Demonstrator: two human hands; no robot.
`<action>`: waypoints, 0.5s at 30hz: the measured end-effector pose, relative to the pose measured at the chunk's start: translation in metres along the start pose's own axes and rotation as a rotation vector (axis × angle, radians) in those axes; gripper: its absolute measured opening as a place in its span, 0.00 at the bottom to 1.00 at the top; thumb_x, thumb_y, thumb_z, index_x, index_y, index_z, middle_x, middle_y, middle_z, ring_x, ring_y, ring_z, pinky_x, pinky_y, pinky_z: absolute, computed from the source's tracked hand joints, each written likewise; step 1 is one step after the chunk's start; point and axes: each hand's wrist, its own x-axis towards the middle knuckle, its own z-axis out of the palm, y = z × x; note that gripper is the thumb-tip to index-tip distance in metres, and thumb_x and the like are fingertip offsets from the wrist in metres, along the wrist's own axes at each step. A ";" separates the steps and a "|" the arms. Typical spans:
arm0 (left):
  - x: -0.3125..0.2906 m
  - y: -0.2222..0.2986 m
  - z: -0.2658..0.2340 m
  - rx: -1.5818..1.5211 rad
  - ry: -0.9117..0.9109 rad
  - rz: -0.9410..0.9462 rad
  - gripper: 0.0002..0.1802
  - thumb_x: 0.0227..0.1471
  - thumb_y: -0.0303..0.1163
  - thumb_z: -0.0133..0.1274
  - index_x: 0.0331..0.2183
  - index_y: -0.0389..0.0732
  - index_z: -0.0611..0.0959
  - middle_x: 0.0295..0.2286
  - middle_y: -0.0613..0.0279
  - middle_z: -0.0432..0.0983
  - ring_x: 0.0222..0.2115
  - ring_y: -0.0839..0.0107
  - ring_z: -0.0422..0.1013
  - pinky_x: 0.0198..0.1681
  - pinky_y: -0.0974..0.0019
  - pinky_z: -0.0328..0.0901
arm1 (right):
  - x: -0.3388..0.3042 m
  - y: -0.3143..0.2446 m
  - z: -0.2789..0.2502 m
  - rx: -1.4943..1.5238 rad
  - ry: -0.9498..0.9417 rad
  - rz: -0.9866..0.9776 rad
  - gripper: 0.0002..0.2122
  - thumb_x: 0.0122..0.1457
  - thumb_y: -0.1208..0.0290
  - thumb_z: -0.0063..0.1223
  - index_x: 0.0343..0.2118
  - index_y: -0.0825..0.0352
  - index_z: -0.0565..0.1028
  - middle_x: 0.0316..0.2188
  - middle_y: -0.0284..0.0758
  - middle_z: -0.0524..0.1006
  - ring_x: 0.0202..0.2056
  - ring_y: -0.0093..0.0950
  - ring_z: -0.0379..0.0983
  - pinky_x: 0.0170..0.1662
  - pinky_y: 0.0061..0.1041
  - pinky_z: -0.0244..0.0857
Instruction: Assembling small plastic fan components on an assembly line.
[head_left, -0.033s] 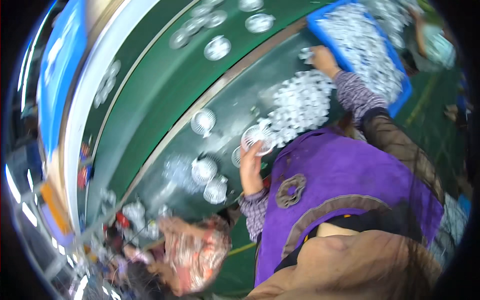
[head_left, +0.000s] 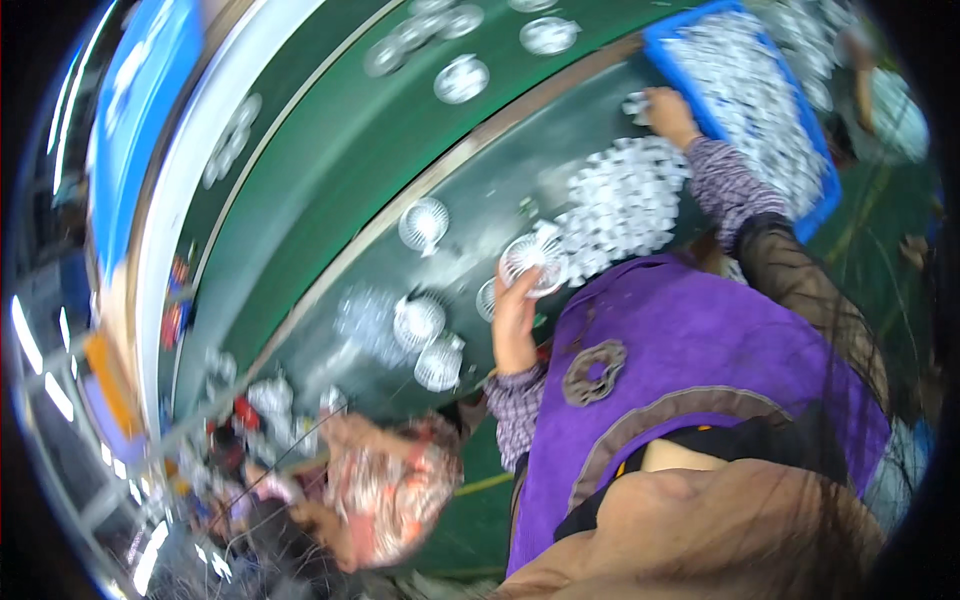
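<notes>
My left hand (head_left: 514, 328) is closed on a round white plastic grille (head_left: 532, 256) with radial slots, held above the dark green bench (head_left: 480, 205). At the far side of a heap of small white plastic pieces (head_left: 625, 195), my right hand (head_left: 672, 114) pinches one small white piece (head_left: 635, 106), its shape blurred. Another grille (head_left: 487, 299) lies partly hidden behind my left hand. Farther left on the bench lie more round grilles, one alone (head_left: 424, 223) and two close together (head_left: 419, 320).
A blue bin (head_left: 829, 200) full of small white pieces stands beyond my right forearm. Along the bench runs a green conveyor belt (head_left: 345, 165) carrying several round grilles (head_left: 462, 79). Clear plastic pieces (head_left: 368, 322) lie at the left, near a co-worker's patterned sleeve (head_left: 395, 490).
The whole scene sits slightly farther right in the picture, as the head view has shifted. Both hands keep their holds and stay in nearly the same places over the bench.
</notes>
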 end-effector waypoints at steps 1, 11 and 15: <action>0.004 -0.003 -0.003 -0.008 -0.012 0.060 0.26 0.48 0.20 0.54 0.50 0.37 0.68 0.42 0.57 0.73 0.41 0.65 0.73 0.40 0.58 0.72 | 0.008 -0.009 -0.003 -0.061 -0.083 0.010 0.13 0.49 0.74 0.50 0.40 0.64 0.75 0.36 0.43 0.76 0.41 0.44 0.72 0.44 0.41 0.67; 0.004 0.032 -0.015 -0.152 0.223 0.378 0.20 0.50 0.17 0.49 0.47 0.40 0.72 0.42 0.58 0.74 0.40 0.66 0.73 0.39 0.56 0.73 | 0.014 -0.025 0.007 -0.124 -0.120 -0.135 0.18 0.45 0.67 0.56 0.42 0.63 0.74 0.36 0.43 0.75 0.41 0.43 0.72 0.44 0.40 0.67; 0.006 0.037 -0.008 -0.123 0.201 0.443 0.25 0.46 0.16 0.44 0.49 0.38 0.70 0.44 0.59 0.72 0.43 0.68 0.72 0.44 0.60 0.70 | -0.003 -0.098 -0.045 0.345 -0.116 -0.314 0.20 0.46 0.64 0.59 0.42 0.66 0.75 0.36 0.44 0.75 0.39 0.41 0.72 0.44 0.37 0.66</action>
